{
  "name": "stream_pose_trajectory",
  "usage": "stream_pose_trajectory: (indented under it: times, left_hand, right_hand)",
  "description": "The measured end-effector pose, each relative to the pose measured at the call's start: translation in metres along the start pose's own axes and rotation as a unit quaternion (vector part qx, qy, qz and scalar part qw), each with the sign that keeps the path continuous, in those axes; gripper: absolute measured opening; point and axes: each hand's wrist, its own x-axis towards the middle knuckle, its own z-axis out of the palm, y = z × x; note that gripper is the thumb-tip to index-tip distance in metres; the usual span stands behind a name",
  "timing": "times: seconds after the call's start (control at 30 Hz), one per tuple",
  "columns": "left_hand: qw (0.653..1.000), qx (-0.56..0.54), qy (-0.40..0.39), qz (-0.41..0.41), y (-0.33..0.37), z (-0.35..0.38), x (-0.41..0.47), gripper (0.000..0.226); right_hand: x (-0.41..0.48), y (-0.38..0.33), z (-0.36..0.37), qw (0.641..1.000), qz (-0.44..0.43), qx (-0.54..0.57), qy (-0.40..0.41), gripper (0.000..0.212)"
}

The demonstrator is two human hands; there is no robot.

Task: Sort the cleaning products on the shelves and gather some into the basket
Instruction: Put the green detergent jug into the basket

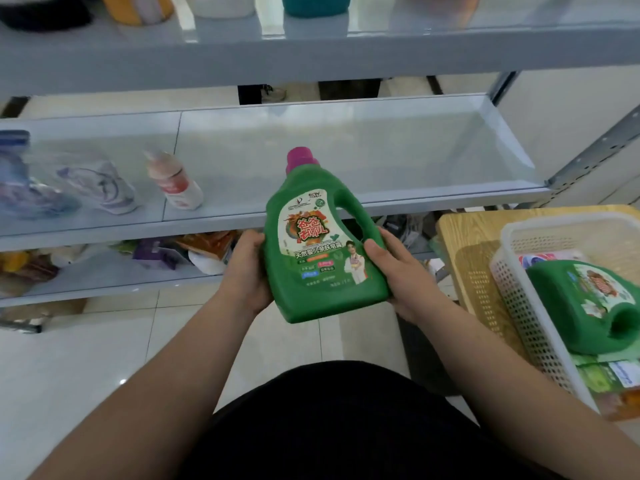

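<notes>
A green moulded-plastic detergent bottle with a magenta screw cap (325, 244), a built-in handle loop and a glossy printed label is held near-upright, tilted slightly left, in front of the shelves at the centre of the scene. It is gripped low on both sides: the fingers of the left hand (247, 271) are curled round its left edge, with the thumb laid against that side, and the right hand (401, 271) is wrapped round its right edge, with the thumb pressed on the label face.

To the right, a white perforated plastic basket (516, 303) of rectangular shape is set on a light wood-grain table (464, 258). A second green plastic bottle of the same kind (581, 306) is laid on its side in the basket, with its handle loop turned to the near side. Green-printed soft packets (602, 375) are seen under it at the near end, and a pink and white packet (554, 258) at the far end.

Behind the held bottle, a smooth pale grey metal shelf (346, 157) is seen. On its left part a small white bottle with a red label (176, 181) is stood, and soft pale printed pouches (104, 185) are placed further left; these are blurred. On the lower shelf (104, 289), crumpled packets in purple and orange (194, 251) are heaped. On the top shelf, only the rounded bases of a teal container (315, 5) and a yellow one (135, 8) can be seen.
</notes>
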Motion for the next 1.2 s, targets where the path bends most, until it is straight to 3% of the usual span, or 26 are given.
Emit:
stream_pose_trajectory:
  times: [0.13, 0.27, 0.4, 0.47, 0.57, 0.73, 0.8, 0.93, 1.03, 1.2]
  left_hand:
    - [0.993, 0.094, 0.069, -0.013, 0.018, -0.029, 0.012, 0.041]
    - [0.992, 0.116, 0.029, -0.028, 0.031, -0.055, 0.008, 0.06]
    - [0.984, 0.179, 0.005, -0.013, 0.046, -0.074, 0.0, 0.111]
    - [0.963, 0.265, 0.026, 0.037, 0.051, -0.08, -0.002, 0.11]
    - [0.86, 0.491, 0.038, 0.136, 0.051, -0.083, -0.008, 0.096]
    - [0.619, 0.73, 0.01, 0.289, 0.039, -0.08, -0.019, 0.096]
    - [0.582, 0.753, 0.002, 0.308, 0.039, -0.079, -0.02, 0.094]
    - [0.574, 0.768, -0.025, 0.283, 0.047, -0.078, -0.019, 0.094]
    - [0.603, 0.763, -0.064, 0.224, 0.06, -0.087, -0.016, 0.099]
    - [0.659, 0.726, -0.124, 0.152, 0.08, -0.104, -0.009, 0.106]
  right_hand:
    - [0.001, 0.006, 0.02, 0.998, -0.055, -0.015, -0.018, 0.063]
    - [0.004, 0.011, 0.046, 0.994, -0.074, -0.081, -0.027, 0.079]
    - [0.005, 0.014, 0.058, 0.986, -0.068, -0.15, -0.029, 0.07]
    - [0.003, 0.012, 0.063, 0.976, -0.057, -0.209, -0.023, 0.052]
    - [0.001, 0.004, 0.069, 0.951, -0.06, -0.302, 0.013, 0.032]
    - [0.007, -0.031, 0.074, 0.937, -0.141, -0.297, 0.114, 0.036]
    - [0.013, -0.037, 0.079, 0.909, -0.149, -0.367, 0.129, 0.033]
    - [0.022, -0.037, 0.093, 0.829, -0.159, -0.507, 0.175, 0.036]
    - [0.018, -0.035, 0.1, 0.774, -0.213, -0.572, 0.168, 0.029]
    - [0.004, -0.032, 0.105, 0.752, -0.303, -0.574, 0.117, 0.025]
